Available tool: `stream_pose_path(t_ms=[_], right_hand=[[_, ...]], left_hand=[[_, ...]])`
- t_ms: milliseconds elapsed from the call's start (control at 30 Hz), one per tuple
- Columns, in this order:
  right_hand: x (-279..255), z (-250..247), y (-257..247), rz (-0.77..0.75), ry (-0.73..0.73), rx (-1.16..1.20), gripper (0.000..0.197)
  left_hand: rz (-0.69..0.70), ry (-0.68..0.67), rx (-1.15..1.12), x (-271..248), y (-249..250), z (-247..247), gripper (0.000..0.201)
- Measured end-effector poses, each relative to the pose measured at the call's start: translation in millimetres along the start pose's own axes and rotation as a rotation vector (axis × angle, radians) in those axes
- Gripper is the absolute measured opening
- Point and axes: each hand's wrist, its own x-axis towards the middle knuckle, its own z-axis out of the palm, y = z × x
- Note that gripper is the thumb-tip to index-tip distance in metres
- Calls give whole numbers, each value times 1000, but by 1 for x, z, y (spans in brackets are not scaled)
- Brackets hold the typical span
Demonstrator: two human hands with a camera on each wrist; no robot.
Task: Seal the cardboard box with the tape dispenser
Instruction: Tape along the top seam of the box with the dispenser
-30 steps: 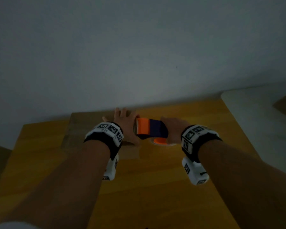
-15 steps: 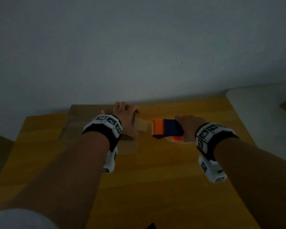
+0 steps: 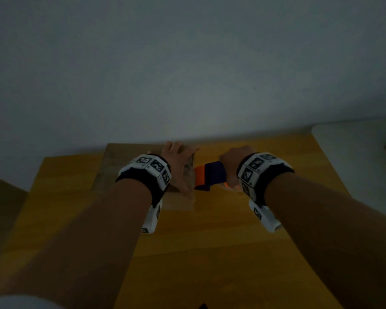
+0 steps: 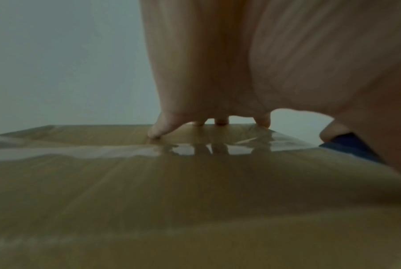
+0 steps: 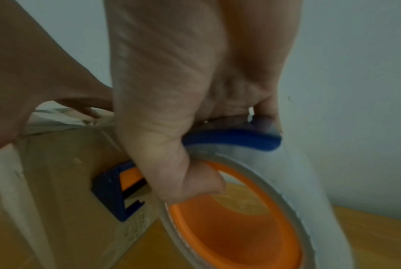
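Note:
The cardboard box (image 3: pixel 123 168) sits at the back of the wooden table (image 3: pixel 210 246), by the wall. My left hand (image 3: pixel 178 163) lies spread on its top near the right edge, its fingertips (image 4: pixel 155 133) pressing on a glossy strip of clear tape (image 4: pixel 79 152). My right hand (image 3: pixel 234 166) grips the orange and blue tape dispenser (image 3: pixel 208 176). The dispenser's blue front (image 5: pixel 107 191) is against the box's right side wall (image 5: pixel 56 182). The tape roll with its orange core (image 5: pixel 236 227) hangs under my curled fingers (image 5: pixel 167 160).
A plain grey wall (image 3: pixel 187 74) rises right behind the box. A white surface (image 3: pixel 354 166) adjoins the table on the right. Bare wood lies in front of the box and under both forearms.
Half a second ago the dispenser was pulled away to the right with tape stretched from the box. Now it is back against the box's right side. My left hand stays on the box top.

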Motion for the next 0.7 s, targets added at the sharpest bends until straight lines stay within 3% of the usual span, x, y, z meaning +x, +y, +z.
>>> stream_pose_path(t_ms=[233, 367, 567, 700], right_hand=[[5, -16, -3, 35, -41, 30, 10], [7, -22, 1, 11, -76, 115, 30], [50, -18, 4, 34, -196, 91, 18], [26, -33, -9, 36, -84, 27, 31]], left_hand=[[21, -69, 81, 7, -5, -3, 143], [14, -70, 73, 5, -5, -4, 145], [33, -52, 63, 4, -6, -6, 144], [44, -43, 70, 1, -5, -6, 142]])
